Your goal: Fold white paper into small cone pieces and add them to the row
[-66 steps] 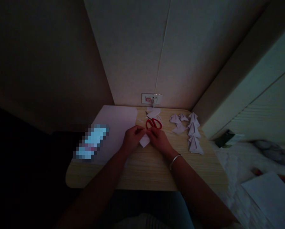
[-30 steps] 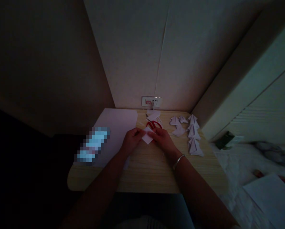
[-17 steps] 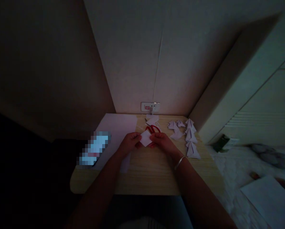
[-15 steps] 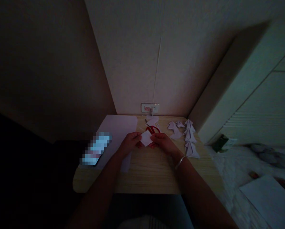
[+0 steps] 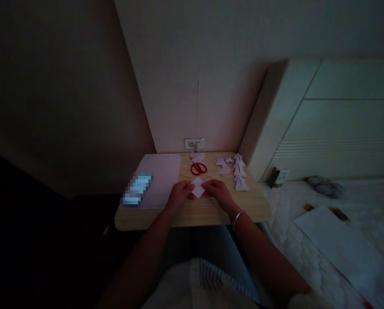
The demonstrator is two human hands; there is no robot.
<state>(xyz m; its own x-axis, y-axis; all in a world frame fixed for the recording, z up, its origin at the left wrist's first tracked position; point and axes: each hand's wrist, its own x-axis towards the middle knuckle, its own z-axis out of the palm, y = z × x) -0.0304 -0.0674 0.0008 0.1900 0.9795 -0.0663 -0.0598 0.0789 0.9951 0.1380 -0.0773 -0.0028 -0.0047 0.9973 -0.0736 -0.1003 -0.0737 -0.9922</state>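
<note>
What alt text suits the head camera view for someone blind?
A person's left hand and right hand hold a small white paper over a wooden table. Red-handled scissors lie beyond, folded paper pieces to the right, a pixelated screen to the left.

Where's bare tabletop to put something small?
Bare wood shows on the table between the forearms, nearer than the held paper square; and front right, between the bracelet and the folded paper column. A narrow gap separates the red scissors from the small folded pieces. Crowded: left, large sheet and phone; back centre, scraps by the scissors; back right, both folded groups.
</note>
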